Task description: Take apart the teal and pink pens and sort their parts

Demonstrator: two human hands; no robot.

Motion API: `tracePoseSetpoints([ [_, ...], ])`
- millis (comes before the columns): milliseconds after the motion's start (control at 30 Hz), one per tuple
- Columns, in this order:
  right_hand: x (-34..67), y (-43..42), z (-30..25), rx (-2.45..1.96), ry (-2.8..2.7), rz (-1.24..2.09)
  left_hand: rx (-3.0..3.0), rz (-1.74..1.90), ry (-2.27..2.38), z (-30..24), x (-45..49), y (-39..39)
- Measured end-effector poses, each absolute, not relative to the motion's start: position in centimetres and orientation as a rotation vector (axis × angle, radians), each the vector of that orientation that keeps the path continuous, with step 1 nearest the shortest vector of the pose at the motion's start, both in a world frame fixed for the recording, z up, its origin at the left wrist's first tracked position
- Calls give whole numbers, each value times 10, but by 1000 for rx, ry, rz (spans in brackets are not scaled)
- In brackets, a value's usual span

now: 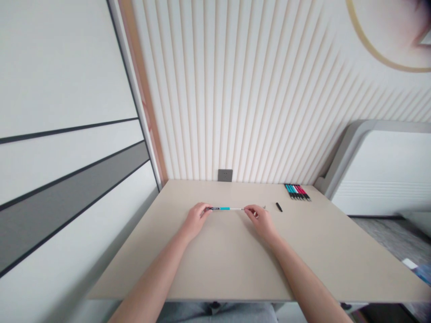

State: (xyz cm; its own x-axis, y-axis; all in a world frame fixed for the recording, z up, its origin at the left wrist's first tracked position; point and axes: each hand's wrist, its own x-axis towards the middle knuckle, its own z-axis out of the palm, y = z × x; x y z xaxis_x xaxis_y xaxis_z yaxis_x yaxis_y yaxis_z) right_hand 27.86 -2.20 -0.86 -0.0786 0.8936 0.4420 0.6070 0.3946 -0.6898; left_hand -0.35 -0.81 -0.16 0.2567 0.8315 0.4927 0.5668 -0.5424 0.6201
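Both hands are out over the far middle of the table (218,264), sharing one pen (225,208) that lies level and crosswise between them, just above or on the tabletop; which of the two cannot be told. The left hand (195,220) pinches the pen's dark end between its fingertips, and the right hand (261,220) pinches the thin white end, so both grips are closed on the pen. The pen shows a dark part at the left, a teal band in the middle and a white, slimmer stretch toward the right. Just right of the right hand lies a small pale piece (264,207), too small to make out, and a little farther right a short black cap (279,207) lies alone on the table. Near the far right corner a row of pens (297,192), some teal and some red with black ends, lies side by side, touching one another, well apart from the hands. A grey wall socket (225,175) sits in the ribbed wall right behind the table's far edge. To the right stands a white, grey-edged headboard (377,170).
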Motion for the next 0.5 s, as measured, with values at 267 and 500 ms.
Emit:
tracePoseSetpoints([
  [267, 280, -23, -7, -1346, -1780, 413, 2221, 1155, 1290, 0, -2, -9],
  [500, 280, -22, -9, -1334, -1798, 423, 2217, 1157, 1293, -3, -2, -8],
])
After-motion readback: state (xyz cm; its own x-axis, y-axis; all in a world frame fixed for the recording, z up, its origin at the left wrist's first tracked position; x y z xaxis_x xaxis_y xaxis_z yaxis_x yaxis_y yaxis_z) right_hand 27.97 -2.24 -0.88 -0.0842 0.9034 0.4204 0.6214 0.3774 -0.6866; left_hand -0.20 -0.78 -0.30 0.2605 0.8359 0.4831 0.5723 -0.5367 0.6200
